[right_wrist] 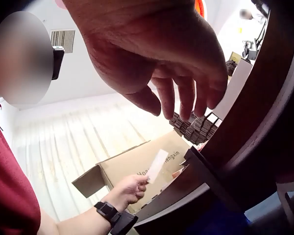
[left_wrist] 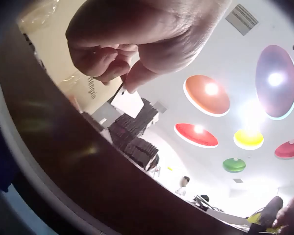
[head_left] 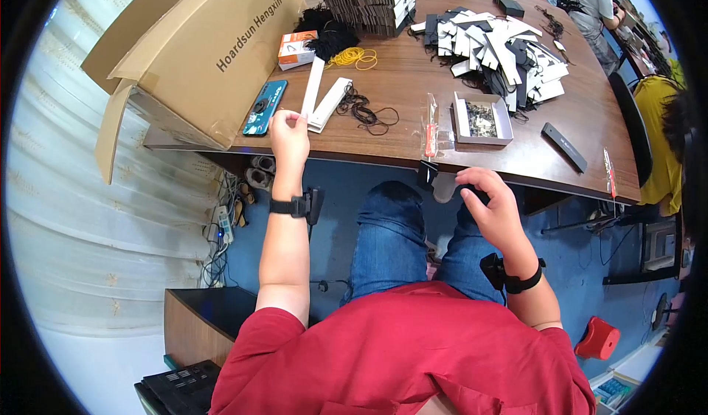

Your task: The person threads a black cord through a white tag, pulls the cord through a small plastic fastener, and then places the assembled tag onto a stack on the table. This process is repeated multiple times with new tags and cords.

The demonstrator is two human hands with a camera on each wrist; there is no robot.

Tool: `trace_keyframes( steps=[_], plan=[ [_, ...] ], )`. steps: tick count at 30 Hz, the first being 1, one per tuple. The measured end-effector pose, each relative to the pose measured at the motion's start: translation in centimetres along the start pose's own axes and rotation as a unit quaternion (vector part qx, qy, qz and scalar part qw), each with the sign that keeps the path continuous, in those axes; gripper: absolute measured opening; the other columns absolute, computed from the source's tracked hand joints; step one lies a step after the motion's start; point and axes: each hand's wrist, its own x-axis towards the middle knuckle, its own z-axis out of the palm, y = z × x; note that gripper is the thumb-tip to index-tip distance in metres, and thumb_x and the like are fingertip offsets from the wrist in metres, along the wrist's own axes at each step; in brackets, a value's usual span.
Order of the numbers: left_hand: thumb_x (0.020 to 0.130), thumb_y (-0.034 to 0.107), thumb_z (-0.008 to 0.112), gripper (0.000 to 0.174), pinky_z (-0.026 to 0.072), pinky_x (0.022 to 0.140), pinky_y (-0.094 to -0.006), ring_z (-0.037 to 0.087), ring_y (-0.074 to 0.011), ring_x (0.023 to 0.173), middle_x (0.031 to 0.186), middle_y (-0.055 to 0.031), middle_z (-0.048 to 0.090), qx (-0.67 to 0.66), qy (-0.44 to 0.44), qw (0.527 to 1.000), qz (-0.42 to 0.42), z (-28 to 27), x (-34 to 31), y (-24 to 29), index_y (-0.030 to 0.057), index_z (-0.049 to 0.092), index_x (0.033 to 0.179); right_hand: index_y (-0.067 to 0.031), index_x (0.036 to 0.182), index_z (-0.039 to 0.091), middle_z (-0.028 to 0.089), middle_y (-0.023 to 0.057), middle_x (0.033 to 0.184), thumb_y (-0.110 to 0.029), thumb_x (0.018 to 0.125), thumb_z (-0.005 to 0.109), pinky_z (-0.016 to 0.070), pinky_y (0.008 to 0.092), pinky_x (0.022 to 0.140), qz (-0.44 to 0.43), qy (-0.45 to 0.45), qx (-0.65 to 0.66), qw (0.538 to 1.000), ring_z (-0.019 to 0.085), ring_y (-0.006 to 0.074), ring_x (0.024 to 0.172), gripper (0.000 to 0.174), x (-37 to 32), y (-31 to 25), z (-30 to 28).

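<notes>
My left hand (head_left: pixel 290 142) pinches one end of a long white hang tag (head_left: pixel 313 87) over the table's near left edge. In the left wrist view a short dark cord shows at the pinched end of the tag (left_wrist: pixel 128 103). Beside it lie more white tags (head_left: pixel 332 104) and a tangle of black cords (head_left: pixel 359 111). Just off the front edge of the table, my right hand (head_left: pixel 495 210) hovers with its fingers loosely bent and nothing in them. Closest to it stands a shallow white box (head_left: pixel 507 129) of small dark and pale pieces.
A large cardboard box (head_left: pixel 214 53) flanks the left side, with a blue phone-like item (head_left: pixel 264 109) before it. Stacked tags (head_left: pixel 369 5), yellow cords (head_left: pixel 354 57) and a heap of black and white tags (head_left: pixel 501 53) lie farther back. A black bar (head_left: pixel 564 147) lies right.
</notes>
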Motion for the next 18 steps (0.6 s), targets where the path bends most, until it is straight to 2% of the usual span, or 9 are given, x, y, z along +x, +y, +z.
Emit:
trace_keyframes(
  steps=[1, 3, 4, 6, 9, 10, 12, 15, 18],
  plan=[
    [0.086, 0.009, 0.062, 0.01, 0.0425, 0.064, -0.022, 0.051, -0.0089, 0.068, 0.078, -0.004, 0.057, -0.215, -0.053, 0.965, -0.143, -2.2, 0.2, 3.7, 0.001, 0.056, 0.085, -0.0032, 0.103, 0.062, 0.06, 0.0125, 0.109, -0.001, 0.073, 0.065, 0.042, 0.0365, 0.092, -0.009, 0.001, -0.004, 1.0, 0.055, 0.0288, 0.105, 0.03, 0.2, 0.0, 0.0],
    [0.086, 0.007, 0.062, 0.01, 0.0418, 0.062, -0.0212, 0.05, -0.0073, 0.067, 0.075, -0.0011, 0.056, -0.331, -0.065, 0.931, -0.14, -4.2, -1.2, 8.0, 0.001, 0.056, 0.082, -0.0046, 0.109, 0.06, 0.055, 0.0136, 0.118, -0.001, 0.069, 0.068, 0.0396, 0.0391, 0.095, -0.101, 0.062, -0.076, 0.99, 0.05, 0.0313, 0.112, 0.041, 1.2, -2.0, 0.2],
    [0.087, 0.007, 0.063, 0.009, 0.0414, 0.059, -0.0213, 0.05, -0.0064, 0.068, 0.075, 0.0009, 0.056, -0.31, -0.156, 0.921, -0.177, -6.4, -1.9, 11.2, 0.0013, 0.057, 0.084, -0.0053, 0.112, 0.058, 0.053, 0.0141, 0.122, -0.001, 0.067, 0.069, 0.0384, 0.0404, 0.097, -0.144, 0.092, -0.113, 0.979, 0.048, 0.0326, 0.115, 0.047, 1.6, -3.0, 0.3],
    [0.078, 0.002, 0.067, 0.006, 0.0446, 0.061, -0.0257, 0.055, -0.0137, 0.07, 0.077, -0.0043, 0.06, -0.305, -0.217, 0.925, 0.069, -7.0, -3.7, 14.2, 0.0018, 0.061, 0.082, -0.0095, 0.118, 0.056, 0.047, 0.0137, 0.131, -0.009, 0.058, 0.077, 0.0333, 0.0415, 0.101, -0.222, 0.087, -0.221, 0.946, 0.04, 0.0334, 0.123, 0.064, 2.0, -4.2, 0.5],
    [0.075, -0.001, 0.068, 0.011, 0.0455, 0.062, -0.0257, 0.057, -0.017, 0.071, 0.083, -0.0071, 0.062, -0.385, -0.278, 0.871, 0.127, -6.6, -5.6, 16.7, 0.0022, 0.065, 0.085, -0.0095, 0.1, 0.063, 0.062, 0.0062, 0.108, -0.015, 0.064, 0.075, 0.0365, 0.0408, 0.09, -0.232, 0.044, -0.266, 0.935, 0.054, 0.0278, 0.104, 0.038, 2.2, -3.8, 1.8],
    [0.076, -0.001, 0.068, 0.013, 0.044, 0.06, -0.0231, 0.055, -0.0138, 0.07, 0.084, -0.0062, 0.062, -0.415, -0.284, 0.857, 0.113, -6.1, -6.2, 16.9, 0.0021, 0.065, 0.088, -0.0115, 0.085, 0.063, 0.064, 0.0043, 0.088, -0.013, 0.064, 0.073, 0.0399, 0.0359, 0.08, -0.201, 0.017, -0.241, 0.95, 0.06, 0.0203, 0.089, 0.024, 1.6, -2.5, 2.4],
    [0.078, -0.002, 0.066, 0.019, 0.0392, 0.057, -0.0183, 0.049, -0.0064, 0.068, 0.086, -0.0035, 0.061, -0.449, -0.32, 0.834, -0.027, -4.8, -7.7, 17.0, 0.002, 0.065, 0.097, -0.0085, 0.085, 0.065, 0.064, 0.0078, 0.077, -0.011, 0.072, 0.07, 0.0444, 0.0335, 0.072, -0.091, 0.005, -0.187, 0.978, 0.062, 0.0222, 0.074, 0.014, 0.1, -0.5, 3.8],
    [0.081, -0.002, 0.064, 0.024, 0.0384, 0.057, -0.0168, 0.045, -0.0021, 0.066, 0.088, -0.0003, 0.061, -0.475, -0.276, 0.829, -0.109, -2.6, -9.5, 16.9, 0.0005, 0.062, 0.106, -0.0012, 0.088, 0.064, 0.063, 0.0042, 0.071, -0.01, 0.084, 0.063, 0.0458, 0.0243, 0.057, 0.171, 0.045, 0.112, 0.978, 0.057, 0.0104, 0.062, 0.01, -2.3, 3.6, 7.1],
    [0.081, -0.001, 0.064, 0.022, 0.042, 0.058, -0.0191, 0.049, -0.0049, 0.065, 0.086, -0.0023, 0.061, -0.477, -0.279, 0.821, -0.145, -0.5, -11.3, 15.8, -0.0007, 0.063, 0.102, 0.0007, 0.087, 0.064, 0.062, 0.0002, 0.072, -0.011, 0.086, 0.063, 0.045, 0.0217, 0.059, 0.216, 0.077, 0.161, 0.96, 0.053, 0.005, 0.065, 0.012, -2.9, 4.2, 8.3]
  ],
)
